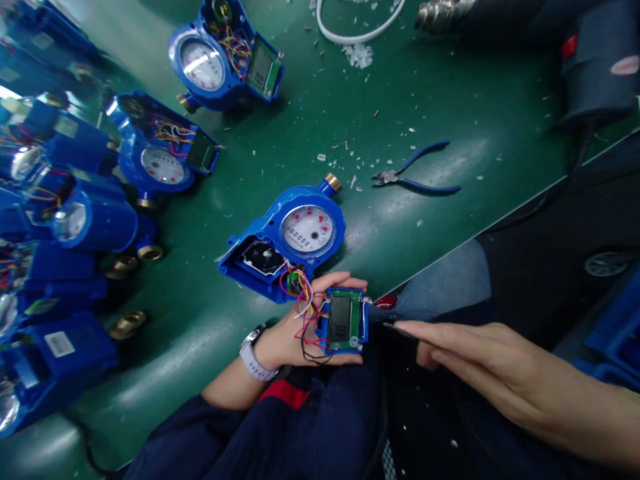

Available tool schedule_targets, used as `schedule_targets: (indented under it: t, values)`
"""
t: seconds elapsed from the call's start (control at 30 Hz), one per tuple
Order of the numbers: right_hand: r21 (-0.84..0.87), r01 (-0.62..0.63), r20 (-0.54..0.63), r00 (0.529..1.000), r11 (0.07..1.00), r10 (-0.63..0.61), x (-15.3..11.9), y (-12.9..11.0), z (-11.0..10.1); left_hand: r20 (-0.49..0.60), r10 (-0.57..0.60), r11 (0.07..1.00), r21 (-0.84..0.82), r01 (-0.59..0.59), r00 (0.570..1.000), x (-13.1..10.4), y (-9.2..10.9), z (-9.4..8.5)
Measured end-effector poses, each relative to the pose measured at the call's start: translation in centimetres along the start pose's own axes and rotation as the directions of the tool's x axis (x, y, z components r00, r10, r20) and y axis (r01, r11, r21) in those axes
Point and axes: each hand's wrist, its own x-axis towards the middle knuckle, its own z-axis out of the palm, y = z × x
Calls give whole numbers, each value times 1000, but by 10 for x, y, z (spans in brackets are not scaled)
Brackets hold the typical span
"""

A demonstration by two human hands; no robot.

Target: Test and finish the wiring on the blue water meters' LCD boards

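My left hand [285, 340] is wrapped round a small display module [345, 321], a green circuit board with a grey LCD in a blue frame. Red, black, yellow and white wires run from the module to an open blue water meter [306, 230] lying on the table just beyond. The meter has a round white dial, a brass fitting and an uncovered compartment. To the right of the module, my right hand [465, 350] grips a slim dark pointed tool [403, 330], perhaps tweezers; its tip is apart from the board. Most of the tool is hidden by the fingers.
Blue-handled cutting pliers [425, 170] lie on the green table [480, 87] among white scraps. Two more opened meters, one at the top [203, 63] and one on the left [163, 163], stand near several blue meters [70, 340]. A heat gun [595, 67] lies top right.
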Motion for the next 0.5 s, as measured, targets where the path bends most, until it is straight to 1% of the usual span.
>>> schedule_targets:
  t: [0.07,0.17,0.23,0.3,0.37,0.47,0.5]
  values:
    - [-127,74,37,997,989,-70,3,1,0,-5,16,1000,18,-16,1000,2,2,0]
    - [-296,94,54,995,950,-82,0,0,-2,-3,20,1000,11,-20,1000,4,5,-1]
    - [-353,126,57,992,927,-114,-1,-1,-4,6,22,1000,-10,-22,1000,5,6,0]
    - [-347,176,55,984,921,-167,1,-3,-7,0,19,999,-26,-19,1000,4,5,0]
    - [-292,213,48,977,933,-208,5,-4,-10,-9,24,999,-31,-24,1000,3,2,1]
    - [-169,272,128,959,947,-252,12,-4,-16,-21,27,1000,-12,-28,999,1,-2,1]
    - [-148,272,145,957,951,-251,13,-3,-17,-22,26,1000,-8,-26,999,0,-3,1]
